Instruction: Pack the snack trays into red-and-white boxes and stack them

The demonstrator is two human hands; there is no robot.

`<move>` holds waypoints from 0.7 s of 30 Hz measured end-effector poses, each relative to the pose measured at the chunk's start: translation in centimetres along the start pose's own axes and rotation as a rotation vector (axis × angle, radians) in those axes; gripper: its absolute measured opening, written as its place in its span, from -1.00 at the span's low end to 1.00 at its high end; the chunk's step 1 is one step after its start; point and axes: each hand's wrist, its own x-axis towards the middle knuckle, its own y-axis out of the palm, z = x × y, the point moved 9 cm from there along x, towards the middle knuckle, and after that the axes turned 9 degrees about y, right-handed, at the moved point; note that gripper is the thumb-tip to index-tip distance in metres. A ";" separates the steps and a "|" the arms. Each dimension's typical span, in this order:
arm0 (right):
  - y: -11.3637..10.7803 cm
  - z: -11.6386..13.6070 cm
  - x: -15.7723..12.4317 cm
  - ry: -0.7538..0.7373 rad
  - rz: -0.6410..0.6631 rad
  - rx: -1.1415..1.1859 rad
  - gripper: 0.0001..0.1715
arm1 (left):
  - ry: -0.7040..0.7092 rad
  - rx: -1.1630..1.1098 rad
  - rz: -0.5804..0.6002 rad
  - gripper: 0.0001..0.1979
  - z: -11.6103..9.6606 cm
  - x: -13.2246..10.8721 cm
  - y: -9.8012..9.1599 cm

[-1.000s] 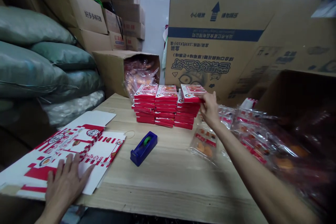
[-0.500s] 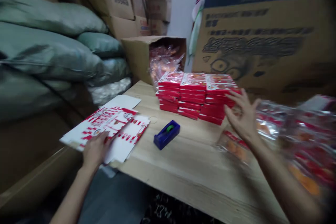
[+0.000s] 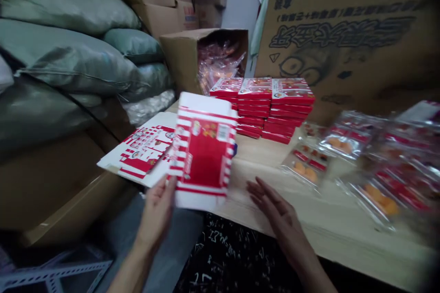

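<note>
A flattened red-and-white carton [image 3: 206, 155] is raised in front of me, its printed side facing me. My left hand [image 3: 161, 199] pinches it by its lower left edge. Off to its right, my right hand [image 3: 275, 203] is held over the table's near edge with fingers stretched out and nothing in them. Left of the carton lies a pile of flat printed cartons [image 3: 144, 151]. Behind the raised carton, only a bit of the blue tape dispenser [image 3: 235, 149] shows.
Stacks of red boxes [image 3: 288, 114] stand at the back of the wooden table [image 3: 261, 165]. Clear packets [image 3: 305, 167] lie on the right. An open cardboard box [image 3: 182, 62] holds more wrapped packets. Large sacks [image 3: 68, 59] are piled on the left, and a big carton [image 3: 343, 55] rises behind.
My left hand has lifted a carton off the pile and brought it rightward before me. My right hand has left the red stacks and come down toward the near table edge.
</note>
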 end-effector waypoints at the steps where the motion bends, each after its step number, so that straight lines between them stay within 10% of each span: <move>1: 0.9 -0.7 -0.4 0.043 0.046 0.099 -0.31 | -0.124 -0.089 0.111 -0.54 1.8 -2.3 2.7; 5: 0.1 -2.9 -2.0 0.149 -0.027 0.208 -0.33 | -0.140 0.017 0.349 -0.56 5.0 -7.4 7.9; 8: -1.7 -4.1 -3.7 0.165 -0.006 0.050 -0.41 | 0.275 0.366 0.287 -0.48 1.3 -6.0 7.8; 12: -3.1 -6.8 -6.0 0.208 0.082 -0.106 -0.43 | 0.567 0.627 0.506 -0.57 -2.3 -4.9 11.1; 21: -5.1 -11.6 -8.1 0.392 -0.114 -0.036 -0.38 | 0.436 0.608 0.729 -0.83 -0.9 -6.7 14.1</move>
